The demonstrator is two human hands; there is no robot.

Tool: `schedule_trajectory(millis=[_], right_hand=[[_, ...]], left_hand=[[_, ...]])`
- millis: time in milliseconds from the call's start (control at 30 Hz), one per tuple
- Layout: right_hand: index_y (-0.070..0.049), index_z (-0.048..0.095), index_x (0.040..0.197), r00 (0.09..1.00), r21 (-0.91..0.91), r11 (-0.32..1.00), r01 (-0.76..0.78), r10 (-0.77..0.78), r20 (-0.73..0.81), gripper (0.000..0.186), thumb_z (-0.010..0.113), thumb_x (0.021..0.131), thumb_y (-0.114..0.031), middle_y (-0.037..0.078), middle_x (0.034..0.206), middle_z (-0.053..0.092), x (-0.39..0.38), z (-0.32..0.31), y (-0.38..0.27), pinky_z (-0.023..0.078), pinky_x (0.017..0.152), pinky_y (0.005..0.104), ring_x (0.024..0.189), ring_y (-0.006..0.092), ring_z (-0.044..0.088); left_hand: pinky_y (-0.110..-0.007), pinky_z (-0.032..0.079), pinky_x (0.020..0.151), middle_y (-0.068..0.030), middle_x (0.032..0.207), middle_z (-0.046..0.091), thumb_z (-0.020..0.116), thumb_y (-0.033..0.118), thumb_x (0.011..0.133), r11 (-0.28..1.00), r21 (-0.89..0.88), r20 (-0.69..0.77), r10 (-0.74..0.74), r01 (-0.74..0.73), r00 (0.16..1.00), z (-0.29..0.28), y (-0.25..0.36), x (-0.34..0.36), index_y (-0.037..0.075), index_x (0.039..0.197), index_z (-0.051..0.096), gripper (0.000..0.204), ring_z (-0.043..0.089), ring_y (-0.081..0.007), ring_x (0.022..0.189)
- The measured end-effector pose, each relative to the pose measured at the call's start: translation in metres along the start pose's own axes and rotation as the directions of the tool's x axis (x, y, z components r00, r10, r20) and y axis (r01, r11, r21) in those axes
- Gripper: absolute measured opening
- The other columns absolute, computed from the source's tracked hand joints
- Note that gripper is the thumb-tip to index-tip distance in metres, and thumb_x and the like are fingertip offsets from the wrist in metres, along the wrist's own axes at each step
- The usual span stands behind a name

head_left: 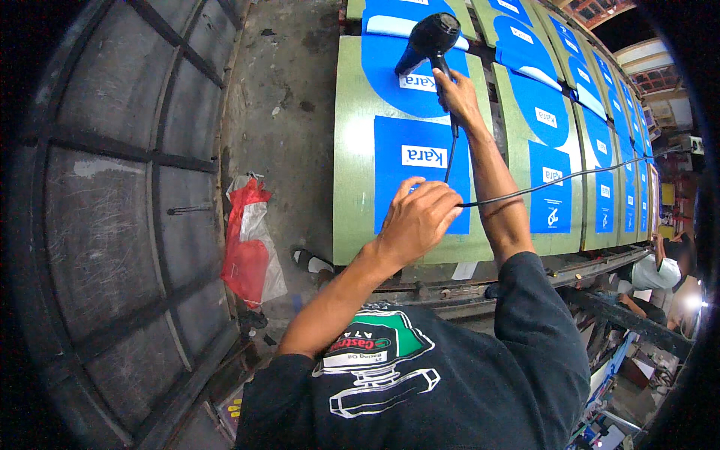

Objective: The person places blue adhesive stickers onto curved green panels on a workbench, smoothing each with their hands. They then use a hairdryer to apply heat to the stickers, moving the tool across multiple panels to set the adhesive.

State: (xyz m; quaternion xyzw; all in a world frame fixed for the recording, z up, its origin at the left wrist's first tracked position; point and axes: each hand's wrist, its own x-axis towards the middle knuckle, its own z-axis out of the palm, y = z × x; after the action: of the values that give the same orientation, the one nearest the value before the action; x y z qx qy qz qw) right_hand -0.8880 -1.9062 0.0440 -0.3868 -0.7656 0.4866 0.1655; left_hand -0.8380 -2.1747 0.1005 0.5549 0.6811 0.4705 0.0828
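- A black dryer (431,41) is being gripped by the right hand (457,97), its handle being clamped within the curled fingers.
- The dryer is being held over the leftmost green board (354,187), its nozzle being angled down toward the upper blue sheet (382,82); whether contact is being made cannot be told.
- The cord (555,182) is being pinched by the left hand (420,217), its fingers being bent close together above the lower blue sheet (390,180).
- More green boards (555,241) are being seen in a row to the right.
- A red bag (247,240) is being flanked by a dark wall (105,217).
- A white shirt (656,271) is being worn by a co-worker at far right.
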Motion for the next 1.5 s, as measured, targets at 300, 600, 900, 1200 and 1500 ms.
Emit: schedule_trajectory(millis=[300, 600, 900, 1200, 1500], right_hand=[[-0.001, 0.064, 0.097, 0.998, 0.029, 0.999, -0.017, 0.015, 0.065, 0.039, 0.065, 0.088, -0.039, 0.004, 0.062, 0.057, -0.023, -0.011, -0.002, 0.042, 0.043, 0.0292, 0.049, 0.0123, 0.055], [-0.001, 0.064, 0.096, 0.992, 0.010, 0.998, -0.059, 0.057, 0.111, 0.042, 0.062, 0.089, -0.043, 0.006, 0.064, 0.059, -0.020, -0.019, 0.007, 0.045, 0.046, 0.0315, 0.052, 0.0147, 0.058], [-0.002, 0.063, 0.091, 1.000, -0.093, 0.996, 0.008, -0.008, 0.001, 0.040, 0.061, 0.089, -0.042, 0.005, 0.063, 0.058, 0.001, -0.025, 0.003, 0.044, 0.045, 0.0312, 0.051, 0.0142, 0.056], [-0.003, 0.063, 0.090, 0.999, -0.078, 0.996, -0.042, 0.043, 0.021, 0.038, 0.062, 0.090, -0.041, 0.003, 0.063, 0.057, -0.029, -0.050, 0.006, 0.043, 0.044, 0.0297, 0.051, 0.0121, 0.055], [-0.005, 0.066, 0.104, 0.996, -0.108, 0.993, -0.054, 0.062, 0.069, 0.043, 0.064, 0.088, -0.044, 0.003, 0.066, 0.059, -0.014, -0.050, 0.005, 0.045, 0.046, 0.0288, 0.054, 0.0118, 0.057]], left_hand=[[-0.041, 0.043, 0.089, -0.0073, 0.095, 0.068, 0.068, 0.018, 0.084, 0.996, -0.071, -0.006, 0.047, -0.048, 0.999, 0.002, 0.007, -0.003, 0.008, 0.094, 0.067, 0.014, 0.064, -0.0235, 0.097], [-0.037, 0.044, 0.078, -0.0083, 0.093, 0.068, 0.068, 0.017, 0.083, 0.999, -0.016, 0.025, -0.029, 0.029, 0.999, -0.004, 0.000, 0.009, 0.006, 0.092, 0.067, 0.014, 0.063, -0.0244, 0.087], [-0.041, 0.051, 0.077, -0.0145, 0.094, 0.067, 0.065, 0.013, 0.087, 0.976, -0.207, 0.063, -0.053, 0.065, 0.997, 0.012, 0.001, 0.012, 0.001, 0.097, 0.063, 0.015, 0.065, -0.0326, 0.089], [-0.042, 0.051, 0.072, -0.0170, 0.093, 0.063, 0.064, 0.011, 0.088, 0.930, -0.356, 0.126, -0.047, 0.090, 0.991, 0.015, 0.011, 0.012, -0.001, 0.094, 0.061, 0.014, 0.064, -0.0358, 0.084], [-0.041, 0.051, 0.072, -0.0171, 0.091, 0.063, 0.065, 0.011, 0.087, 0.934, -0.345, 0.158, -0.035, 0.089, 0.987, 0.018, 0.004, 0.022, -0.001, 0.095, 0.060, 0.015, 0.063, -0.0356, 0.083]])
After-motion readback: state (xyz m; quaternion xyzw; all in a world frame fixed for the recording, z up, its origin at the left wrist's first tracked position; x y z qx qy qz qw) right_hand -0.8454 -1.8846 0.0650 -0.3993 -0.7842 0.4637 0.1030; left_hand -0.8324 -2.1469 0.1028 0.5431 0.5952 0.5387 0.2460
